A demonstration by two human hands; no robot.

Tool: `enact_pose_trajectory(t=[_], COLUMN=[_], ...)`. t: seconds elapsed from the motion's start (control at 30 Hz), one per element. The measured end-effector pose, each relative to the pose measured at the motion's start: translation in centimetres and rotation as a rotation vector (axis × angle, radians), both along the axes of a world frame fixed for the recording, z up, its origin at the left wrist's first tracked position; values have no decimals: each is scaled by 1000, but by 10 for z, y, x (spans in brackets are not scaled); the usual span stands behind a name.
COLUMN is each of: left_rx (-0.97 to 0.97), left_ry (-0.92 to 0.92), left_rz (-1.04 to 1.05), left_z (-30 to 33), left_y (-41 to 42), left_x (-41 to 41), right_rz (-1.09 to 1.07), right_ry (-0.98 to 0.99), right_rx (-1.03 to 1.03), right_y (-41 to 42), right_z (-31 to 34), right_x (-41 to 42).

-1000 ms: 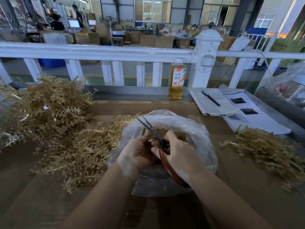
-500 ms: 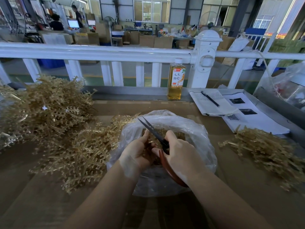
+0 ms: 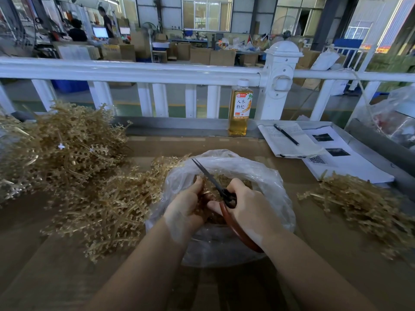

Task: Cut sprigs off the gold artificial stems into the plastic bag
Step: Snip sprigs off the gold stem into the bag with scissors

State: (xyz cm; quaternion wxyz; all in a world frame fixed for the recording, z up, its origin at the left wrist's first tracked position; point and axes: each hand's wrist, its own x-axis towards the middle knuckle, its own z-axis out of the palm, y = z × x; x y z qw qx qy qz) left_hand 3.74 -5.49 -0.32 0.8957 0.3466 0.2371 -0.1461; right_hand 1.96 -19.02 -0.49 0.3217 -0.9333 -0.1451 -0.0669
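A clear plastic bag [image 3: 269, 189] lies open in the middle of the brown table, with cut gold sprigs inside. Over its mouth my right hand [image 3: 249, 212] grips red-handled scissors [image 3: 215, 185], the dark blades pointing up and to the left, nearly closed. My left hand [image 3: 188, 207] holds a gold stem piece just left of the blades; most of that piece is hidden by my fingers. A big heap of gold artificial stems [image 3: 74, 167] covers the table's left side. A smaller pile of gold stems [image 3: 363, 205] lies to the right.
A bottle of amber drink [image 3: 239, 108] stands at the table's back edge by a white railing [image 3: 134, 70]. A notebook with a pen [image 3: 289, 140] and printed sheets [image 3: 343, 162] lie at the back right. A grey raised edge [image 3: 381, 144] runs along the right.
Both hands stay over the bag almost unmoved. The scissor blades have narrowed slightly.
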Motion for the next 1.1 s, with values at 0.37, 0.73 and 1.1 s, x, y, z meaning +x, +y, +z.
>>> enact_pose_trajectory(t=[0.37,0.73,1.1], left_rx=[262,295,179], left_ry=[-381,-390,-401], left_rz=[81,114,248], left_z=[1,-6,-7], left_y=[24,23,19], left_x=[1,0,7], right_rz=[-4,30,62], right_ry=[68,99,108], right_rx=[170,138,78], right_y=[-3,0,-2], right_z=[5,1,0], right_x=[3,-3,-5])
